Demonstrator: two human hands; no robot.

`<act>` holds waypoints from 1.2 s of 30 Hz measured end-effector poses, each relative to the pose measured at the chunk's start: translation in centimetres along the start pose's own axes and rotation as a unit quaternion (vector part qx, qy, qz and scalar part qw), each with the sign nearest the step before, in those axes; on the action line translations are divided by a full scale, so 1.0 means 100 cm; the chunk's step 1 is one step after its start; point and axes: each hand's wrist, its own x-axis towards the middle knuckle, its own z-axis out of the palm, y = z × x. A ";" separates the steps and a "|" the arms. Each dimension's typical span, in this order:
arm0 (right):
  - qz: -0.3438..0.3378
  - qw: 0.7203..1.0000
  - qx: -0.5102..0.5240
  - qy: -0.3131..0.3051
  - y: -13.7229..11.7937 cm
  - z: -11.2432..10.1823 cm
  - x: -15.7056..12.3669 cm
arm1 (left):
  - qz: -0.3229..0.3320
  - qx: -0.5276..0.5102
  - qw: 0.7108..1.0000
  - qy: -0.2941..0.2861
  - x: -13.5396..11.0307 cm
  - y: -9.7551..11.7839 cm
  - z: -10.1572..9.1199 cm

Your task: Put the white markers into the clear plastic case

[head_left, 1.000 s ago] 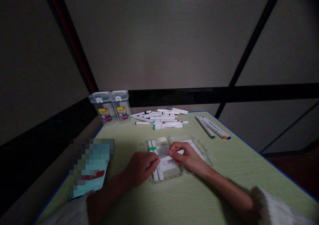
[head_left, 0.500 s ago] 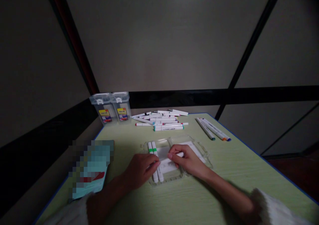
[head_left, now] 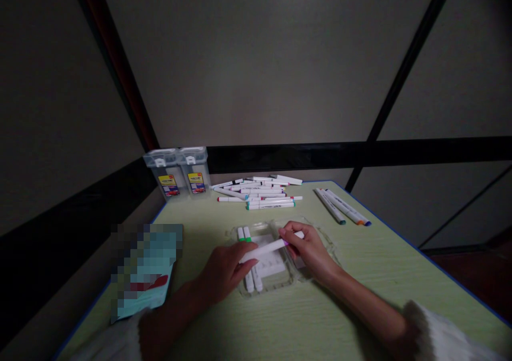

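A white marker (head_left: 266, 250) with a purple band near its right end is held between my two hands, tilted up to the right. My left hand (head_left: 229, 267) pinches its left end, and my right hand (head_left: 304, 243) grips the capped end. Below the marker lies an open clear plastic case (head_left: 276, 285). Two white markers with green bands (head_left: 248, 283) lie side by side in the case's left part, partly covered by my left fingers. A white insert (head_left: 272, 267) shows inside the case; my right hand hides some of the case's right half.
Several white markers (head_left: 266, 190) lie in a loose pile at the back. Three more markers (head_left: 342, 207) lie at the right. Two clear lidded boxes (head_left: 182, 174) stand at the back left. A partly blurred teal flat object (head_left: 154, 275) lies left on the green table (head_left: 360, 265).
The marker has risen slightly and turned more into view, showing its purple band. My right hand has moved a little right and up; my left fingers have shifted along with the marker.
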 end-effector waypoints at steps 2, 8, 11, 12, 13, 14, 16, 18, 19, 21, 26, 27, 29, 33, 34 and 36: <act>-0.004 1.000 -0.005 0.000 0.001 0.000 0.000 | 0.009 0.009 1.000 0.011 0.000 0.000 0.000; -0.008 1.000 -0.020 -0.002 0.001 0.000 -0.001 | 0.030 0.024 0.999 0.036 -0.001 0.000 0.001; -0.007 1.000 -0.024 -0.005 -0.001 -0.001 -0.002 | 0.029 0.021 0.999 0.037 -0.001 0.000 0.001; -0.005 1.000 -0.026 -0.006 -0.002 -0.001 -0.002 | 0.028 0.020 0.999 0.036 -0.001 0.000 0.001; -0.004 1.000 -0.028 -0.006 -0.003 -0.001 -0.003 | 0.025 0.018 0.999 0.033 -0.001 0.000 0.001; -0.004 0.999 -0.031 -0.006 -0.003 -0.001 -0.003 | 0.022 0.016 0.999 0.030 -0.001 0.000 0.001; -0.005 0.999 -0.036 -0.005 -0.004 0.000 -0.003 | 0.014 0.014 1.000 0.022 -0.001 0.000 0.001; -0.007 0.999 -0.039 -0.005 -0.004 0.000 -0.003 | 0.006 0.015 1.000 0.015 -0.001 0.000 0.000; -0.007 0.999 -0.039 -0.006 -0.004 0.000 -0.003 | 0.005 0.016 1.000 0.014 -0.001 0.000 0.000; -0.006 0.999 -0.039 -0.009 -0.003 0.000 -0.003 | 0.006 0.016 1.000 0.013 -0.001 0.001 0.000; -0.019 0.999 -0.045 -0.013 -0.001 -0.001 -0.002 | -0.001 0.017 1.000 0.007 -0.001 0.000 0.000; -0.020 0.999 -0.047 -0.014 -0.001 -0.001 -0.002 | 0.001 0.017 1.000 0.006 -0.002 0.000 0.000; -0.020 0.998 -0.051 -0.015 -0.002 -0.001 -0.003 | 0.004 0.018 1.000 0.002 -0.002 -0.001 0.001; -0.019 0.998 -0.054 -0.023 -0.003 -0.001 -0.003 | 0.005 0.021 1.000 -0.005 -0.001 0.000 0.000; -0.020 0.998 -0.055 -0.026 -0.003 -0.001 -0.003 | 0.004 0.021 1.000 -0.004 -0.001 0.001 0.000; -0.021 0.998 -0.058 -0.033 -0.003 -0.001 -0.003 | -0.001 0.019 1.000 -0.008 0.000 0.001 -0.001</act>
